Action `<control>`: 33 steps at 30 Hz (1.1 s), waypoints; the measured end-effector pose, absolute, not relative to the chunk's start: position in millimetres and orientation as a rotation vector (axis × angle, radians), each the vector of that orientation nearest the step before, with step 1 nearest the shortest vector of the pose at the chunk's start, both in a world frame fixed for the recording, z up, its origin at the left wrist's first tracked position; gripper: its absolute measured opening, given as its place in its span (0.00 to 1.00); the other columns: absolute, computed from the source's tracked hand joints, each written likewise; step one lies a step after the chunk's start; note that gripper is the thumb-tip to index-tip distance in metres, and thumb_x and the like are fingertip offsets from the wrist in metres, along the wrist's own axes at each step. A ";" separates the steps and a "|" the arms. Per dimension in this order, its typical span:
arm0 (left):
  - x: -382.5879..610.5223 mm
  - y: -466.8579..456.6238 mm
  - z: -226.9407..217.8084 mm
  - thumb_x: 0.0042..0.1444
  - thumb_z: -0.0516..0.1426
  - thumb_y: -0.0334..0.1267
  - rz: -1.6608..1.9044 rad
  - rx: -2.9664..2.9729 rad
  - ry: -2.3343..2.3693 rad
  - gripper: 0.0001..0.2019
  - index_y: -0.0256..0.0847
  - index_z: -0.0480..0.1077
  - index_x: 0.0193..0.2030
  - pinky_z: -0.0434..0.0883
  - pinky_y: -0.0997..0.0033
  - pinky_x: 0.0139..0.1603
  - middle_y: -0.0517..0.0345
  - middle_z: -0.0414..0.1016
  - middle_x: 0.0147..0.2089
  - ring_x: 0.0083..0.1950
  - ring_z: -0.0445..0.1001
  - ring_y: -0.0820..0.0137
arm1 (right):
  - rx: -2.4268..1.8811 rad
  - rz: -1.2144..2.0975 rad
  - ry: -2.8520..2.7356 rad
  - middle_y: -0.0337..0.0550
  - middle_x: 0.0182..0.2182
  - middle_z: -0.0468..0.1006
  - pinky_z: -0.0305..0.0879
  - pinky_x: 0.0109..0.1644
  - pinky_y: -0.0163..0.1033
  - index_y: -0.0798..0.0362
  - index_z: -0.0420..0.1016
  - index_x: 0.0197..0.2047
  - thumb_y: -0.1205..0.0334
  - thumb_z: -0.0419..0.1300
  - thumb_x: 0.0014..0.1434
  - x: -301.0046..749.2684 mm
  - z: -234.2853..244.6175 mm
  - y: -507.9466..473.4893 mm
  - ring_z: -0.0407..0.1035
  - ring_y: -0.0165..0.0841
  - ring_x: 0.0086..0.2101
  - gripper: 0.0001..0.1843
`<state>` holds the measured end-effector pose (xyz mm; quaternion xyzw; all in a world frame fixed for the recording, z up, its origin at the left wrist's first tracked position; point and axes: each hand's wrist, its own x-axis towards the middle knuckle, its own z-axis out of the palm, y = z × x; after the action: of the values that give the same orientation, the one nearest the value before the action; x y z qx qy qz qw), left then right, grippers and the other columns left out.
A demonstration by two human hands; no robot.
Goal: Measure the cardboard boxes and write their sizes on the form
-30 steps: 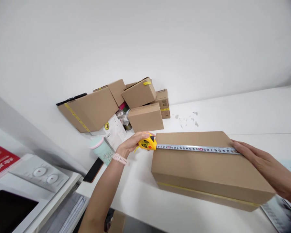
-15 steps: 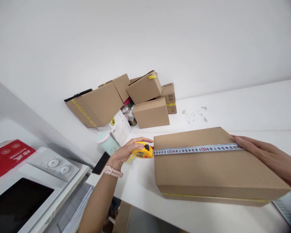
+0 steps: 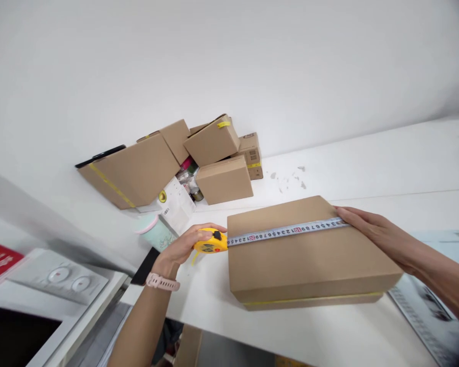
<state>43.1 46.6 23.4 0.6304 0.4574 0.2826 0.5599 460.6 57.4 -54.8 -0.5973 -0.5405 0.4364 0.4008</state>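
A flat brown cardboard box (image 3: 309,260) lies on the white table (image 3: 386,163) in front of me. My left hand (image 3: 183,247) is closed around a yellow tape measure case (image 3: 211,241) at the box's left edge. The white tape blade (image 3: 286,231) runs across the top of the box. At the box's right edge my right hand (image 3: 371,229) lies with fingers stretched flat, pressing the blade's end down. A pink watch strap circles my left wrist.
A pile of cardboard boxes (image 3: 168,158) leans against the wall at the back left, with a white carton (image 3: 176,204) and a mint cup (image 3: 155,232) in front. A dark phone (image 3: 143,266) lies at the table's left edge. A white appliance (image 3: 42,300) stands lower left; printed paper (image 3: 424,306) lies lower right.
The view has swung, so everything sits further left in the picture. Both hands keep the tape stretched over the box; the yellow case now sits slightly lower at the box's left edge.
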 end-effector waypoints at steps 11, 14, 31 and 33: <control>48.2 40.8 29.3 0.56 0.63 0.53 0.590 1.497 1.116 0.25 0.38 0.76 0.55 0.73 0.67 0.38 0.47 0.80 0.44 0.39 0.78 0.62 | -1.864 0.639 -1.748 0.46 0.22 0.75 0.60 0.29 0.44 0.47 0.62 0.19 0.27 0.50 0.60 466.3 -35.7 60.9 0.69 0.42 0.25 0.33; 50.4 36.9 32.0 0.54 0.65 0.53 0.610 1.514 1.165 0.26 0.37 0.76 0.53 0.73 0.67 0.40 0.46 0.81 0.44 0.40 0.79 0.62 | -1.851 0.489 -1.840 0.47 0.22 0.75 0.57 0.28 0.44 0.46 0.60 0.19 0.28 0.49 0.60 466.5 -32.8 65.3 0.67 0.43 0.24 0.33; 224.6 -112.4 -94.4 0.34 0.75 0.53 0.821 0.687 0.620 0.29 0.42 0.75 0.42 0.73 0.61 0.38 0.43 0.81 0.40 0.32 0.79 0.61 | -1.177 0.827 -2.250 0.40 0.27 0.67 0.56 0.33 0.41 0.49 0.61 0.26 0.28 0.54 0.59 419.0 32.7 114.1 0.59 0.34 0.28 0.31; 262.1 -110.1 -101.2 0.26 0.75 0.59 0.988 0.600 0.579 0.37 0.44 0.72 0.43 0.72 0.58 0.34 0.42 0.79 0.47 0.27 0.79 0.60 | -1.165 0.841 -2.276 0.40 0.27 0.67 0.57 0.34 0.41 0.49 0.61 0.25 0.28 0.56 0.58 408.8 20.0 127.5 0.60 0.35 0.29 0.31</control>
<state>262.1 -110.1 -101.2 0.2794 0.2699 0.4603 0.7982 408.8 127.5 20.0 -0.4220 -0.8242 0.3045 0.2233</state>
